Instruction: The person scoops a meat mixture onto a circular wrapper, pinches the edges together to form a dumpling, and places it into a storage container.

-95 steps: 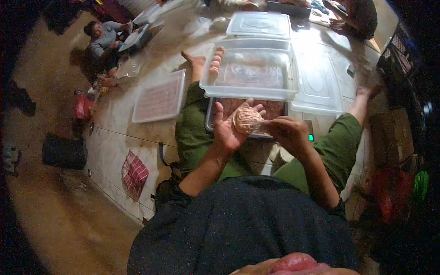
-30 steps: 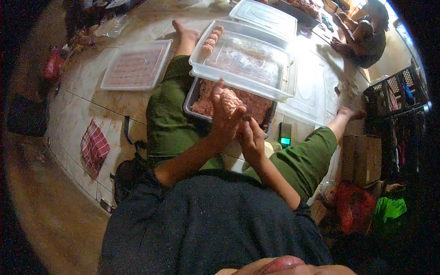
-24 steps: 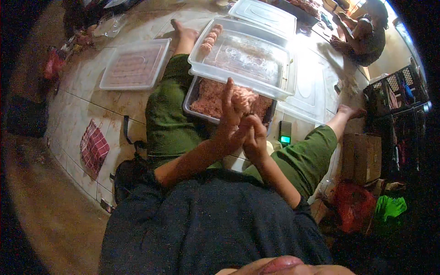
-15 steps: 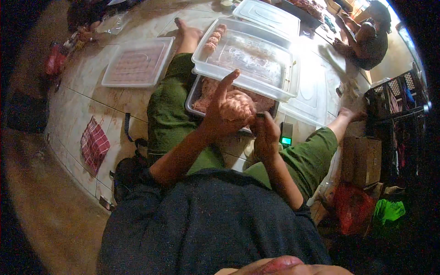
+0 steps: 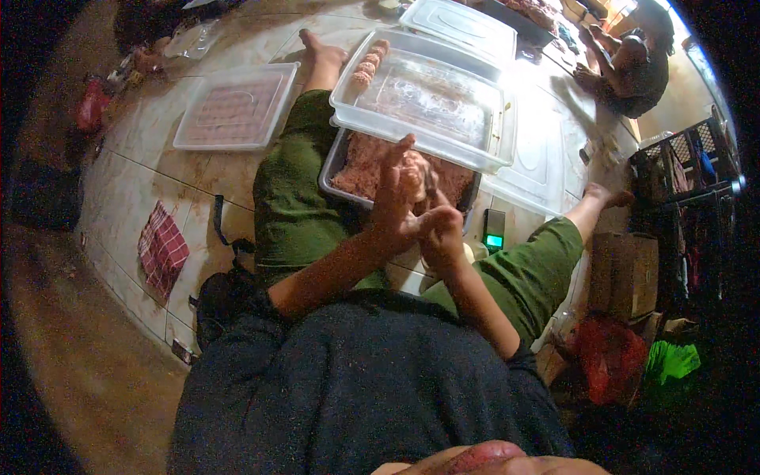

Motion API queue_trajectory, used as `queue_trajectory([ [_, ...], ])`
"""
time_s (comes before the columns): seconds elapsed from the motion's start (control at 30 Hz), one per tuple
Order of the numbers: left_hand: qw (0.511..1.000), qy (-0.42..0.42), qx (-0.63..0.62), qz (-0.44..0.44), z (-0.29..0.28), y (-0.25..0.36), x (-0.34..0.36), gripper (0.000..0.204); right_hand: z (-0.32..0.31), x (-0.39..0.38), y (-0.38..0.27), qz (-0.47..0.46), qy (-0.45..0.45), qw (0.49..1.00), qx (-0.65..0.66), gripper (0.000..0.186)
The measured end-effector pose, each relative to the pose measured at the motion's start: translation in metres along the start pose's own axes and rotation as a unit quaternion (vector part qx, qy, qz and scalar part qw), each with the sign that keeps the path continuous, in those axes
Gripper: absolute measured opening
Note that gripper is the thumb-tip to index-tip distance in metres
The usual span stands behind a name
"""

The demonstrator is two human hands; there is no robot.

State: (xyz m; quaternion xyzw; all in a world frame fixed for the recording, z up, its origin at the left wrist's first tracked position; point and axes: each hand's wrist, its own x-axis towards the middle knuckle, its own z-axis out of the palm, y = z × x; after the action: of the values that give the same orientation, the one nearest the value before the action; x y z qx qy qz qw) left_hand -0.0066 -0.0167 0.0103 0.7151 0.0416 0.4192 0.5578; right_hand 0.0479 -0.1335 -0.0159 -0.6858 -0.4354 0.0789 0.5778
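My left hand (image 5: 389,207) and my right hand (image 5: 442,228) come together over a grey tray (image 5: 331,188) of pink minced meat (image 5: 360,165). Between them is a rounded lump of minced meat (image 5: 412,177); the left palm lies along its left side, thumb raised, and the right fingers press from the right. The fingers partly cover the lump. Just beyond, a clear plastic tub (image 5: 339,116) overlaps the tray's far edge. In its far left corner sits a short row of meatballs (image 5: 369,68).
A lidded container (image 5: 186,134) of pink rows lies left on the tiles. Clear lids (image 5: 455,24) lie beyond the tub. A small scale (image 5: 495,226) with a lit green display stands right of the tray. A checked cloth (image 5: 162,249) lies left; another person (image 5: 633,67) sits far right.
Both hands have turned and closed further around the meat lump, the right hand moving slightly left and its fingers coming up against it. More mince in the tray shows.
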Motion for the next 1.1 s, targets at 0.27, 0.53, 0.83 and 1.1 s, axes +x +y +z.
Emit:
queue_trajectory([
  [0.27, 0.974, -0.075, -0.181, -0.117, -0.023, 0.026, 0.015, 0.106, -0.013, 0.017, -0.044, 0.020, 0.020, 0.994, -0.109, 0.005],
  [0.53, 0.983, -0.006, -0.144, -0.110, -0.016, 0.035, 0.010, 0.097, 0.006, -0.011, 0.001, -0.041, -0.060, 0.990, -0.122, 0.019],
  [0.83, 0.995, -0.090, 0.033, -0.026, -0.036, 0.004, 0.013, 0.130, -0.033, 0.016, -0.027, 0.092, -0.116, 0.977, -0.151, 0.028],
  [1.1, 0.978, -0.162, 0.020, -0.128, -0.032, -0.003, 0.012, 0.033, -0.061, 0.031, -0.077, 0.001, -0.017, 0.945, -0.326, 0.019],
])
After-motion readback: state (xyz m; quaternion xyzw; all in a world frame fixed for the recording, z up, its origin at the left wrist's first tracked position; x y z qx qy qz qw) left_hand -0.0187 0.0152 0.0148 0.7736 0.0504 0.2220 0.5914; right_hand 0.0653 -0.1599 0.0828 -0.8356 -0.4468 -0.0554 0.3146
